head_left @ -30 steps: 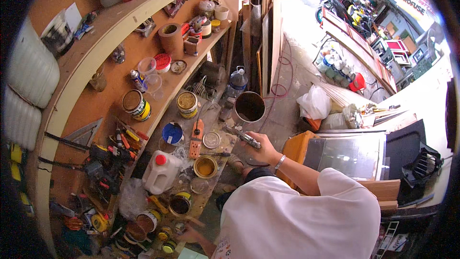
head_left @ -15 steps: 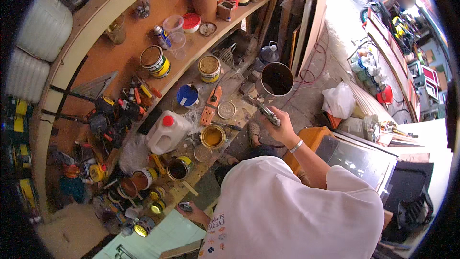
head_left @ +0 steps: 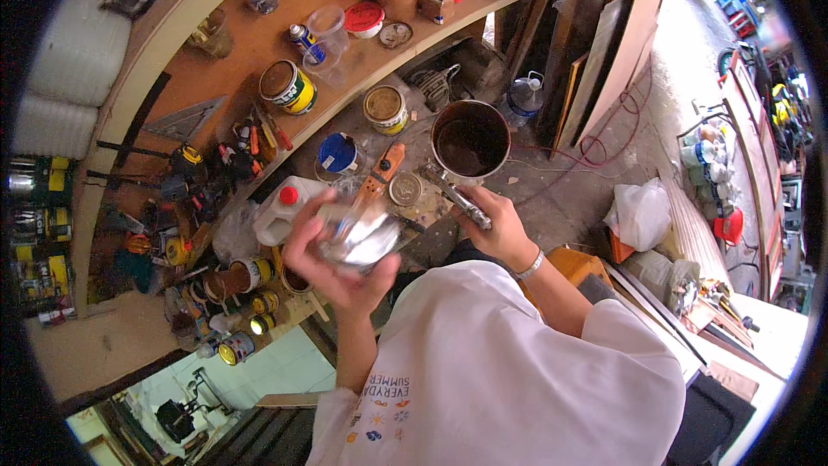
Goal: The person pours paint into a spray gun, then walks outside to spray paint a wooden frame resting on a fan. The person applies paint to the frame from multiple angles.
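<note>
My left hand is raised over the bench with its fingers curled around a shiny silver metal piece, smeared by motion so its exact kind is unclear. To the right, my right hand grips a silver metal tool with a long body. The tool's far end lies by the rim of a wide, open round can, brown and dark inside; I cannot tell whether the two are joined. Beyond my left hand are an orange tool, a round metal lid and a white jug with a red cap.
Paint cans and an open blue tub stand on the cluttered bench. A curved shelf carries more tins and hand tools. Upright boards lean at the far right, near a red hose and a white bag.
My left hand has risen from low beside the bench to above it, carrying the silver piece. My view has shifted, and my right hand keeps its grip on the metal tool.
</note>
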A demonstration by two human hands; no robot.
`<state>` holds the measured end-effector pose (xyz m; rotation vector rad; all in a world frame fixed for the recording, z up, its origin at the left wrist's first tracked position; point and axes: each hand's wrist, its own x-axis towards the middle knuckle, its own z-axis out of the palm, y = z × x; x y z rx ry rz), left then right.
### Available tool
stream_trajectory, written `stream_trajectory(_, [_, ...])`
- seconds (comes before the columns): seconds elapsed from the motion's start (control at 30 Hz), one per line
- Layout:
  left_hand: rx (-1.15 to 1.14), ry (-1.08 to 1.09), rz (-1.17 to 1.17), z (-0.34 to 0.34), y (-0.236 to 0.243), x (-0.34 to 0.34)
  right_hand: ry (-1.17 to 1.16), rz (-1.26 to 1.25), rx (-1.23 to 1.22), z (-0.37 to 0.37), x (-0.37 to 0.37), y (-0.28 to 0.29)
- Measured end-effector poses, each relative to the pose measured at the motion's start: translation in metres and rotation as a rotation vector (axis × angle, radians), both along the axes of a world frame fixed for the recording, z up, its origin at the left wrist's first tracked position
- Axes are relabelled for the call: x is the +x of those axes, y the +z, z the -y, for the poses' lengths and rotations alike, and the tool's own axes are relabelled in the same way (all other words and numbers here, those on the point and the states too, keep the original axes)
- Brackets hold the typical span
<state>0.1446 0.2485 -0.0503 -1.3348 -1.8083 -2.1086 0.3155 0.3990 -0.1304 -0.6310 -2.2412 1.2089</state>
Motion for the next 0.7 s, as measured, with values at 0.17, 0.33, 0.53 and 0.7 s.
stream_trajectory(0.17, [-0.101, -0.150, -0.276, -0.101, 0.040, 0.012, 0.028, -0.017, -0.023, -0.029, 0.019, 0.006])
stream_trajectory(0.33, [-0.200, -0.244, -0.246, -0.141, 0.040, 0.030, 0.035, 0.009, -0.012, -0.048, 0.037, 0.002])
stream_trajectory(0.53, [-0.324, -0.293, -0.443, -0.161, 0.039, 0.033, 0.077, 0.032, -0.055, -0.059, 0.049, 0.002])
stream_trajectory(0.7, [-0.380, -0.274, -0.529, -0.159, 0.039, 0.035, 0.101, 0.019, -0.062, -0.062, 0.051, 0.001])
